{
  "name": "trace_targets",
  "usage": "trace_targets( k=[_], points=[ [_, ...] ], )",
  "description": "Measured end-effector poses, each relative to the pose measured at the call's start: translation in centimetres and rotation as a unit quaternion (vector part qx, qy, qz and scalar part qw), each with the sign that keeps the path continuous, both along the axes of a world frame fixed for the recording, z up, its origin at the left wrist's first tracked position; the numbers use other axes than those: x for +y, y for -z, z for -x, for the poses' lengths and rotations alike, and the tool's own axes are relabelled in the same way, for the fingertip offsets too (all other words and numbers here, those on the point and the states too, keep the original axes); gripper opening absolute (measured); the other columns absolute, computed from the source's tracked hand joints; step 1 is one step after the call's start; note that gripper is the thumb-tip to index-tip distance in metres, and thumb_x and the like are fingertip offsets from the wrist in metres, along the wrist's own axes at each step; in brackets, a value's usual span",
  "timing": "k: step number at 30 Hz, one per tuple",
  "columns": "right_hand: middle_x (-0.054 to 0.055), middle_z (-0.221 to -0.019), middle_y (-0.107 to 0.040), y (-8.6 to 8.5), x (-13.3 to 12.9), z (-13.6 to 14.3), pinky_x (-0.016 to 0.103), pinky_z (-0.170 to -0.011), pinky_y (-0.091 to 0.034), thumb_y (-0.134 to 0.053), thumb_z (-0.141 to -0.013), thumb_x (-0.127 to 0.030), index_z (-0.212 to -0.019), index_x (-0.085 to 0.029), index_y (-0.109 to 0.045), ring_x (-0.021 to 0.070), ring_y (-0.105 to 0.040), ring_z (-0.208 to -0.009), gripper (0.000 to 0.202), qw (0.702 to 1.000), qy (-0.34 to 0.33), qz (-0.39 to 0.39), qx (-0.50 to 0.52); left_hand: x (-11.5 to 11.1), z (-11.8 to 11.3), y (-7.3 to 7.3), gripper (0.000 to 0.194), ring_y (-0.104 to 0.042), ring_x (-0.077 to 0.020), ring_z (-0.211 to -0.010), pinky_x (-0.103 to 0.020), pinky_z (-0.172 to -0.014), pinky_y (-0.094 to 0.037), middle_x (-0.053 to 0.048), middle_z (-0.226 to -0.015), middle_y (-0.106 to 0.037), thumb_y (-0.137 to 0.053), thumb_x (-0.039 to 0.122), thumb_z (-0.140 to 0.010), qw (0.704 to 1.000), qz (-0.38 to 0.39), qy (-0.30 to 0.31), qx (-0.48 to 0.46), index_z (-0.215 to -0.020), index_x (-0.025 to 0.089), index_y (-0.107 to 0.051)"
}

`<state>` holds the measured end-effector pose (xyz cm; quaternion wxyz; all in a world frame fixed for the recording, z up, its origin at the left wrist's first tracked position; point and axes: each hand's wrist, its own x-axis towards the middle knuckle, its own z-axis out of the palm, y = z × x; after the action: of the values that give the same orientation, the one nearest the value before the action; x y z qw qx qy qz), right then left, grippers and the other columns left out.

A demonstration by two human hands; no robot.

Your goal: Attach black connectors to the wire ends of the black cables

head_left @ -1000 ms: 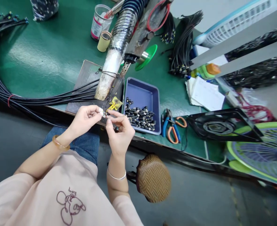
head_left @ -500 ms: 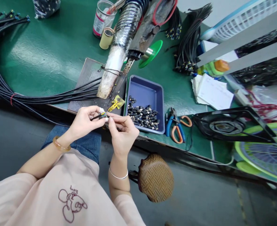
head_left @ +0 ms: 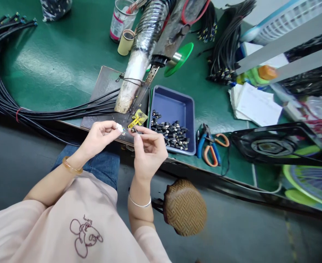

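My left hand (head_left: 102, 137) is closed in a pinch at the table's front edge, with small coloured wire ends showing at its fingertips. Just to its right, my right hand (head_left: 150, 146) pinches a small dark connector. A narrow gap separates the fingertips of the two hands. Behind them lies a yellow clip-like piece (head_left: 138, 118) on a dark board (head_left: 96, 91). Beside the board a blue tray (head_left: 174, 96) holds many small black connectors (head_left: 173, 131). Long black cables (head_left: 68, 114) run in from the left onto the board.
A foil-wrapped duct (head_left: 143, 44) and metal arm hang above the board. Right of the tray lie pliers (head_left: 210, 146), papers (head_left: 255, 102) and a black fan frame (head_left: 276, 146). Cup (head_left: 121, 22), green spool (head_left: 181, 60) and cable bundles stand behind. A woven stool (head_left: 185, 207) is below.
My hands have moved slightly apart, the right one shifting rightward. The dark cable end seen between my fingers earlier no longer shows there. The whole view has shifted a little.
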<state>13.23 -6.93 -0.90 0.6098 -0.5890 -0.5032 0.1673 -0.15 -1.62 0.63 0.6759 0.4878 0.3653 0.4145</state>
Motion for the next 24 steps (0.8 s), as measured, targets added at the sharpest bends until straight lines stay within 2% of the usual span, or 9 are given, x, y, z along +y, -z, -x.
trace_targets(
  k=[3,6,13,16,20,24],
  points=[
    [0.007,-0.101,-0.078,-0.5,0.0,-0.1,0.027,-0.068,-0.062,-0.067,-0.088,-0.029,-0.079,-0.02,-0.057,0.016,-0.077,-0.077,0.016,0.997,-0.044,0.044,0.038,0.1,-0.2,-0.1,0.022,-0.044,-0.0074,-0.056,-0.021,-0.054,-0.038,0.002,-0.061,-0.054,-0.072,0.031,-0.074,0.999,-0.02,-0.011,0.023,-0.064,0.015,-0.061],
    [0.007,-0.1,-0.079,-0.5,0.2,-0.2,0.027,-0.069,-0.062,-0.067,-0.087,-0.029,-0.077,-0.021,-0.057,0.0166,-0.077,-0.083,0.016,0.997,-0.045,0.054,0.017,0.2,-0.4,0.1,0.019,-0.049,-0.0091,-0.061,-0.022,-0.058,-0.04,0.0,-0.065,-0.059,-0.067,0.03,-0.075,0.998,-0.044,-0.022,0.05,-0.065,0.014,-0.064],
    [0.007,-0.103,-0.079,-0.5,0.2,-0.3,0.029,-0.07,-0.063,-0.065,-0.085,-0.023,-0.079,-0.022,-0.058,0.0186,-0.077,-0.091,0.01,0.997,-0.041,0.044,-0.05,0.6,-0.7,0.4,0.02,-0.048,-0.0093,-0.06,-0.022,-0.058,-0.039,0.0,-0.063,-0.057,-0.063,0.031,-0.077,0.995,-0.071,-0.028,0.063,-0.066,0.014,-0.062],
    [0.006,-0.103,-0.079,-0.7,0.3,-0.3,0.03,-0.069,-0.063,-0.064,-0.085,-0.022,-0.079,-0.023,-0.057,0.0187,-0.077,-0.089,0.01,0.996,-0.04,0.038,-0.069,0.8,-0.9,0.2,0.019,-0.047,-0.0089,-0.058,-0.022,-0.058,-0.038,0.001,-0.062,-0.055,-0.063,0.03,-0.076,0.995,-0.074,-0.025,0.06,-0.065,0.015,-0.06],
    [0.006,-0.105,-0.078,-0.8,0.5,-0.4,0.031,-0.071,-0.063,-0.064,-0.085,-0.02,-0.08,-0.023,-0.056,0.0178,-0.076,-0.085,0.009,0.995,-0.044,0.028,-0.085,1.0,-1.0,0.1,0.018,-0.039,-0.008,-0.054,-0.022,-0.053,-0.031,0.003,-0.057,-0.047,-0.062,0.028,-0.076,0.993,-0.087,-0.029,0.073,-0.064,0.015,-0.057],
    [0.006,-0.107,-0.078,-0.9,0.8,-0.6,0.033,-0.075,-0.064,-0.063,-0.085,-0.018,-0.08,-0.023,-0.057,0.0183,-0.077,-0.086,0.009,0.993,-0.045,0.022,-0.106,1.3,-1.1,0.1,0.018,-0.039,-0.0083,-0.054,-0.022,-0.052,-0.031,0.003,-0.057,-0.047,-0.061,0.029,-0.077,0.991,-0.1,-0.039,0.084,-0.066,0.015,-0.058]
  ],
)
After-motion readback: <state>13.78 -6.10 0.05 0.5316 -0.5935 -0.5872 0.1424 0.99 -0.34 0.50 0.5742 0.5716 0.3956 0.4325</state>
